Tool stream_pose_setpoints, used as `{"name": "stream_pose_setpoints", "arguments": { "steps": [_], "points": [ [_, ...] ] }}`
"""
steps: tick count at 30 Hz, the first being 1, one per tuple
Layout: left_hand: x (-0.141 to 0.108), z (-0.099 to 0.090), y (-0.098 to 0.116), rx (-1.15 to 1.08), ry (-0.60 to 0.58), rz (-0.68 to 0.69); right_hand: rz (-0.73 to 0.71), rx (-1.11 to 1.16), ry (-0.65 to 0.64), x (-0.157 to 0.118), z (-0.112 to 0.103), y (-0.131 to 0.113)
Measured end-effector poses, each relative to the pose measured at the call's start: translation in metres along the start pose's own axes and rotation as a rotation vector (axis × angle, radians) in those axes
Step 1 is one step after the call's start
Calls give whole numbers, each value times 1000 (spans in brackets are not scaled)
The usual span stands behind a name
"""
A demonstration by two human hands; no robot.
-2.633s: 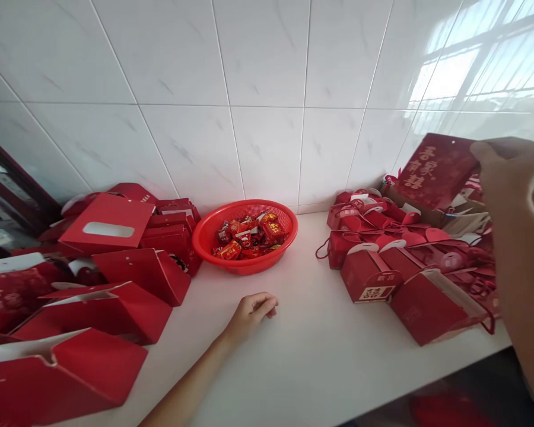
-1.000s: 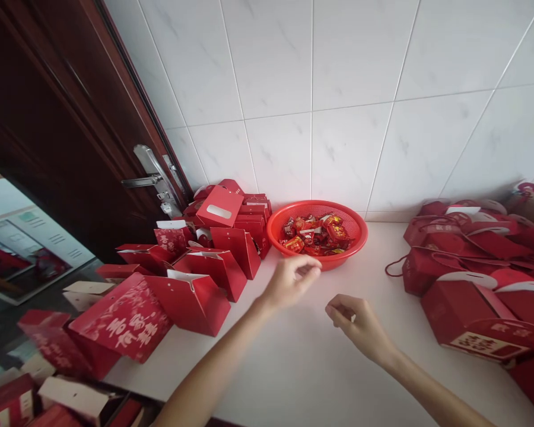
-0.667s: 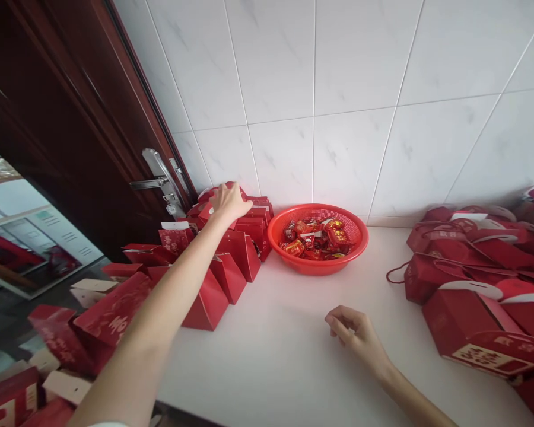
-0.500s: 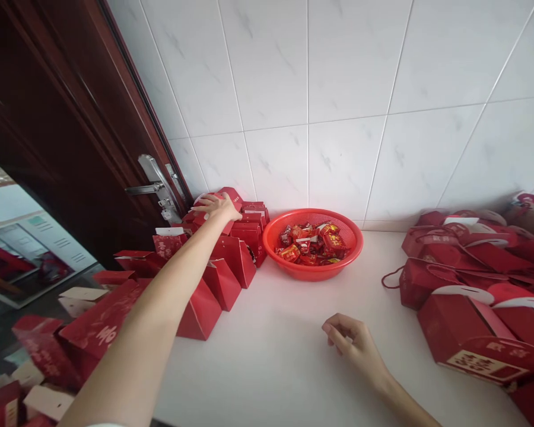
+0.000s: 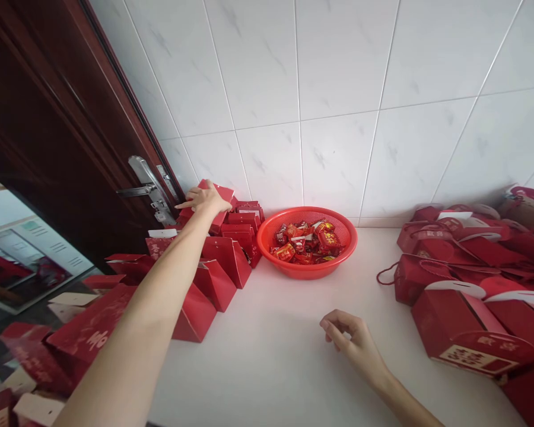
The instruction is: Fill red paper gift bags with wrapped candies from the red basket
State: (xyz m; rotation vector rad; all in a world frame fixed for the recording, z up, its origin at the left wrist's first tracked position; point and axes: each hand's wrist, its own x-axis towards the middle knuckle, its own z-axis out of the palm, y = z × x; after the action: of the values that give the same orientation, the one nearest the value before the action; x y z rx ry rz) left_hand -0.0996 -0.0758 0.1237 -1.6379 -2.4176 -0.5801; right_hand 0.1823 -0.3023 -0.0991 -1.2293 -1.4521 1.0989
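My left hand (image 5: 203, 200) reaches to the back left corner, its fingers over a red box (image 5: 222, 193) that it grips from above. Around it stand several red paper bags (image 5: 226, 255) in rows. Above the white table my right hand (image 5: 345, 331) hovers with its fingers curled; the small gap between thumb and fingers shows nothing held. A red plastic basket (image 5: 308, 270) of wrapped candies (image 5: 302, 242) sits near the wall, between the two groups of red packages.
Red gift boxes (image 5: 454, 320) with white-edged handles crowd the right side of the table (image 5: 267, 367). A tiled wall (image 5: 338, 65) rises behind. At the left stands a dark door (image 5: 57, 89) with a metal handle (image 5: 136, 191).
The red box under my left hand has tilted, and its flat face now shows beside the fingers. The view has shifted slightly. My right hand stays nearly still.
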Motion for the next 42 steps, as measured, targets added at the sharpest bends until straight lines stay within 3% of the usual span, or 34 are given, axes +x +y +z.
{"name": "stream_pose_setpoints", "arguments": {
  "steps": [1, 3, 6, 8, 11, 14, 17, 19, 22, 27, 33, 38, 42],
  "points": [
    [-4, -9, 4, -9, -1, -72, -1, 4, -2, 0, 0, 0],
    [-18, -28, 13, -105, 26, -29, -1, 12, 2, 0, 1, 0],
    [-51, -47, 25, -293, 119, 195, 6, 28, 18, 0, 0, 0],
    [-83, -47, 30, -392, 153, 375, 1, 42, 33, 2, -2, -1],
    [-144, -23, 36, -545, 153, 658, -31, 92, 114, 5, -11, -6],
    [-203, 23, 34, -693, 155, 860, -100, 169, 308, 8, -24, -14],
    [-244, 68, 27, -747, 139, 966, -182, 206, 475, 8, -36, -21],
    [-261, 86, 20, -803, 156, 969, -218, 205, 509, 6, -40, -24],
    [-278, 95, 12, -891, 165, 959, -266, 199, 474, 2, -41, -25],
    [-295, 93, 1, -946, 80, 888, -378, 188, 405, -2, -38, -19],
    [-311, 93, -15, -909, 9, 910, -476, 85, 478, -3, -42, -17],
    [-327, 101, -31, -697, 34, 916, -389, -10, 557, -1, -43, -19],
    [-322, 110, -39, -629, 39, 907, -261, -2, 479, 7, -39, -11]
  ]
}}
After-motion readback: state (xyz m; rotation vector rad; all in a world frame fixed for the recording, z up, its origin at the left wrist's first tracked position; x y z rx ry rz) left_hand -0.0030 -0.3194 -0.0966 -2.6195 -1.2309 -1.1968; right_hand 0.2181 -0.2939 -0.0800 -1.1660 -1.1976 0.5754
